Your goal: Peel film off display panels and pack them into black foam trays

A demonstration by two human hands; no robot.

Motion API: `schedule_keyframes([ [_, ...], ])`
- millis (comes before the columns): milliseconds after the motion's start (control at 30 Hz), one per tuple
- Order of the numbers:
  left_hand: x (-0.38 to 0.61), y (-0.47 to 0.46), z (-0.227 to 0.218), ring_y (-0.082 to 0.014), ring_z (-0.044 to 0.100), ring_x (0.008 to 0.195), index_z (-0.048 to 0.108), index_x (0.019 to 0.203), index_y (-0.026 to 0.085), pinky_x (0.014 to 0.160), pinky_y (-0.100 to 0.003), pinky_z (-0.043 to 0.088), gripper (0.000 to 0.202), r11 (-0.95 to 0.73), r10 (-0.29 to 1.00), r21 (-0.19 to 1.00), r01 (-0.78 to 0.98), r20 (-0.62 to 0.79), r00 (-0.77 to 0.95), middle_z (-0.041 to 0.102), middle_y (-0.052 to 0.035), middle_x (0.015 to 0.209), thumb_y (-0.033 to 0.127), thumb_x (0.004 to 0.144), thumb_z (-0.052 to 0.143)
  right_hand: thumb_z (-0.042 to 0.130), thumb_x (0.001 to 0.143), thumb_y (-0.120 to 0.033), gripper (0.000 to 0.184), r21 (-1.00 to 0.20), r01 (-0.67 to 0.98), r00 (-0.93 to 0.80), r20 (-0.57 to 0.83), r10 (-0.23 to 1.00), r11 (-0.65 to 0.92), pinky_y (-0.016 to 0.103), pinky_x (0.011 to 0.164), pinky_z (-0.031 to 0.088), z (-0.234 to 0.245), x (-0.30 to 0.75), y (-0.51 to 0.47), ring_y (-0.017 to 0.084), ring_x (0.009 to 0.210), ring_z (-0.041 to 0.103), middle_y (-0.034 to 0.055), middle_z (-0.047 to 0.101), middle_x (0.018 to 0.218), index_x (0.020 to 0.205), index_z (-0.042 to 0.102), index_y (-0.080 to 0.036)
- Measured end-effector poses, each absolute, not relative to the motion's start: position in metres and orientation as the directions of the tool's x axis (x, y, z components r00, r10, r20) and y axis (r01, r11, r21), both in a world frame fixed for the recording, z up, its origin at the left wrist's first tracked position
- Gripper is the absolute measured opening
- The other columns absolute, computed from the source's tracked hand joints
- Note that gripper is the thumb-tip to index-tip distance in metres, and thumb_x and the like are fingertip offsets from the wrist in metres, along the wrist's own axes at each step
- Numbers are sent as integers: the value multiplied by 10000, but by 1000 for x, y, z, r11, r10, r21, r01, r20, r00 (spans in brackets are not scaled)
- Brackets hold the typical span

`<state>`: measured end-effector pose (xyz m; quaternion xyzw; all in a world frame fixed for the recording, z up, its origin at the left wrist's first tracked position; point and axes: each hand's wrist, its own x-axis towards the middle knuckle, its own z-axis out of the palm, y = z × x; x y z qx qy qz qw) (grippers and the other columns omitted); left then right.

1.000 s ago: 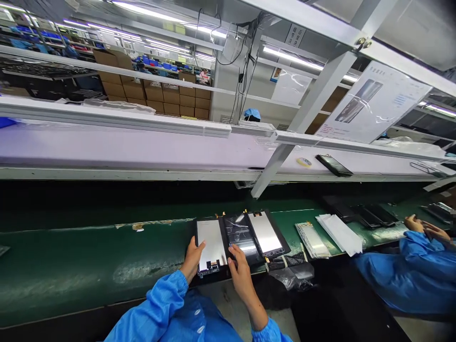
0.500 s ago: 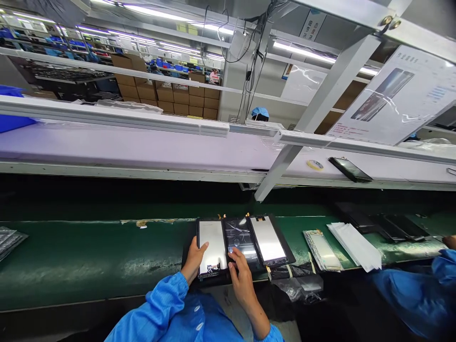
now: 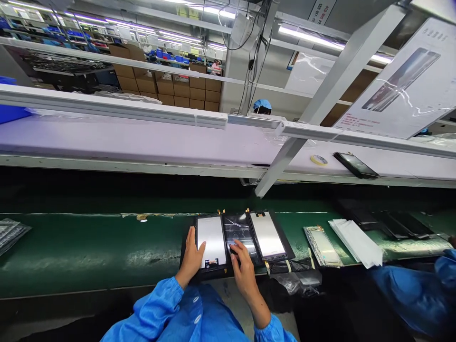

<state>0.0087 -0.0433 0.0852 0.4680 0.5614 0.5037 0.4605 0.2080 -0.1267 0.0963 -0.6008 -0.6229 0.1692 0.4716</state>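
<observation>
Three flat display panels lie side by side on a green conveyor belt (image 3: pixel 89 251). My left hand (image 3: pixel 192 259) rests with fingers stretched on the left edge of the white left panel (image 3: pixel 211 237), thumb on its face. My right hand (image 3: pixel 242 270) lies on the dark glossy middle panel (image 3: pixel 242 232), fingers extended and pressing its lower part. The right panel (image 3: pixel 267 235), white in a black frame, lies untouched beside it. Both sleeves are blue.
More panels (image 3: pixel 322 244) and a stack of white sheets (image 3: pixel 356 242) lie to the right, with dark panels (image 3: pixel 399 223) beyond. A co-worker's blue sleeve (image 3: pixel 416 294) is at far right. Crumpled plastic film (image 3: pixel 295 278) sits by the belt edge. A white shelf (image 3: pixel 142 142) above holds a tape roll (image 3: pixel 318 159) and a dark panel (image 3: pixel 356 165).
My left hand slid up along the left panel's edge. My right hand stays on the middle panel. The view shifted left and the co-worker's hands left the frame.
</observation>
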Motion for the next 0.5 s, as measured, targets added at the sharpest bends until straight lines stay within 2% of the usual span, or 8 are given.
schedule_keyframes([
  [133, -1, -53, 78, -356, 344, 1474, 477, 1413, 189, 1223, -485, 280, 707, 164, 980, 984, -68, -171, -102, 354, -179, 1616, 230, 758, 741, 448, 1008, -345, 321, -757, 618, 140, 371, 918, 211, 468, 965, 586, 94, 208, -125, 279, 1259, 595, 157, 617, 1349, 1205, 663, -211],
  [200, -4, -57, 75, -361, 385, 1452, 484, 1404, 177, 1208, -492, 312, 685, 177, 979, 975, -133, -188, -77, 379, -195, 1599, 245, 768, 728, 453, 1006, -345, 317, -745, 634, 112, 356, 928, 209, 506, 1006, 562, 94, 206, -124, 285, 1254, 600, 151, 630, 1335, 1197, 669, -214],
  [400, -5, -64, 78, -344, 429, 1426, 574, 1339, 151, 1212, -491, 310, 619, 160, 986, 957, -241, -164, 7, 459, -207, 1547, 223, 743, 725, 474, 989, -335, 295, -698, 638, 6, 429, 903, 327, 570, 975, 582, 91, 193, -117, 319, 1197, 643, 128, 668, 1290, 1191, 679, -269],
  [500, -16, -66, 83, -338, 477, 1389, 612, 1316, 156, 1171, -506, 375, 541, 123, 992, 965, -231, -128, -7, 511, -218, 1500, 214, 783, 689, 509, 971, -348, 298, -702, 573, -92, 459, 884, 424, 560, 895, 626, 81, 181, -104, 337, 1149, 670, 108, 680, 1275, 1215, 678, -325],
])
